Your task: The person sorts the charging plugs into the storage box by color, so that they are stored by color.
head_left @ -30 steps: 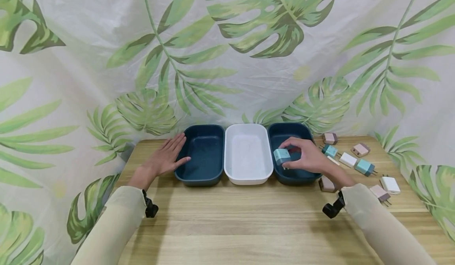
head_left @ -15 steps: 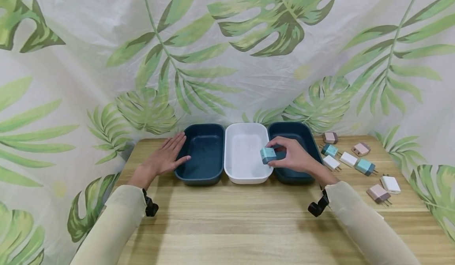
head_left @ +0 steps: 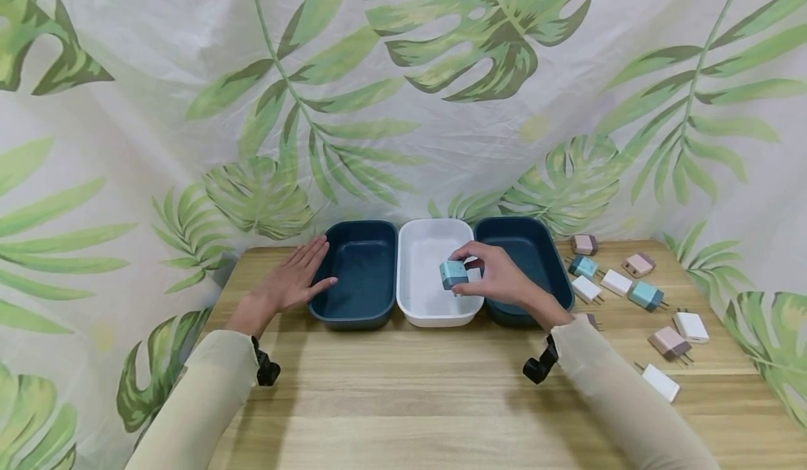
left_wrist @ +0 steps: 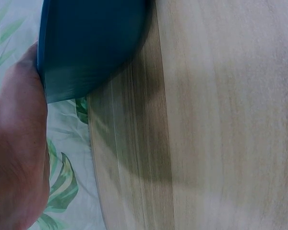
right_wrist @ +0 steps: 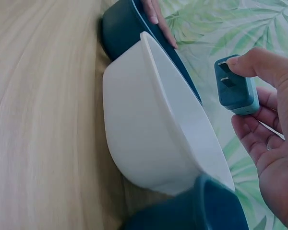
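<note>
Between thumb and fingers my right hand (head_left: 494,274) pinches a teal charger plug (head_left: 453,274), held over the white tray (head_left: 412,309). Its two metal prongs show in the right wrist view, where the charger (right_wrist: 235,86) is dark teal at the prong end and lighter behind. My left hand (head_left: 286,284) lies with straight fingers on the left rim of the left dark blue tray (head_left: 353,323), its thumb reaching just over the edge. In the left wrist view only part of that hand (left_wrist: 19,139) shows beside the tray wall.
A second dark blue tray (head_left: 523,239) stands right of the white one. Several loose chargers lie on the table's right side, among them a pink one (head_left: 670,342), a teal one (head_left: 646,295) and a white one (head_left: 660,383). A leaf-print cloth (head_left: 403,106) hangs behind.
My right hand has carried the teal charger left, from over the right dark blue tray to over the white tray. The left hand has stayed in place.
</note>
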The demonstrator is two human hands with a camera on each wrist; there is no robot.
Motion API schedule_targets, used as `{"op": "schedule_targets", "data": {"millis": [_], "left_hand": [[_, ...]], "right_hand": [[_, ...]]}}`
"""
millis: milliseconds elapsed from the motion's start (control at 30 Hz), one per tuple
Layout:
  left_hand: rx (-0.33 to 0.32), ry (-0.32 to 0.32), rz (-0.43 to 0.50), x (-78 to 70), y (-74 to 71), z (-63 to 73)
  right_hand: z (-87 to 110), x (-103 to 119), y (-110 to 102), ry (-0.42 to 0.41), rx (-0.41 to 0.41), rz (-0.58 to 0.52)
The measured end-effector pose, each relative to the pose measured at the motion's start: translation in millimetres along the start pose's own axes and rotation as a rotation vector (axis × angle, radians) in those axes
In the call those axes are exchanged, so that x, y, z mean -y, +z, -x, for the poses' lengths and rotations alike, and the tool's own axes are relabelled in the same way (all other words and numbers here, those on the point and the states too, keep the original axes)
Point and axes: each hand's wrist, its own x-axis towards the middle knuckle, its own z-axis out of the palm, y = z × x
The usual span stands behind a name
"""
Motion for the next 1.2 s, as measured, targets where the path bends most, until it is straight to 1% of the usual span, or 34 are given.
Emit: {"op": "schedule_targets", "data": {"millis": [233, 533, 767, 900, 1000, 1200], "left_hand": [[0.016, -0.008, -0.012, 1.1, 0.4, -0.6], [0.012, -0.013, -0.003, 1.8, 1.3, -0.1], [0.013, -0.009, -0.011, 0.7, 1.4, -1.0], [0.014, -0.009, -0.011, 1.0, 2.1, -1.0], [0.008, -0.009, 0.003, 1.8, 2.6, -1.0], [0.001, -0.002, 0.013, 2.4, 3.3, -1.1]], "right_hand": [[-10.2, 5, 17, -0.002, -0.009, -0.049], [-24.9, 7, 36, -0.028, -0.013, -0.049], [-34.7, 11, 51, -0.002, -0.016, -0.071], [-39.4, 11, 60, -0.006, -0.026, -0.086], [-43.7, 11, 66, -0.005, -0.032, -0.097], [-53.5, 14, 76, 0.023, -0.045, -0.099]]}}
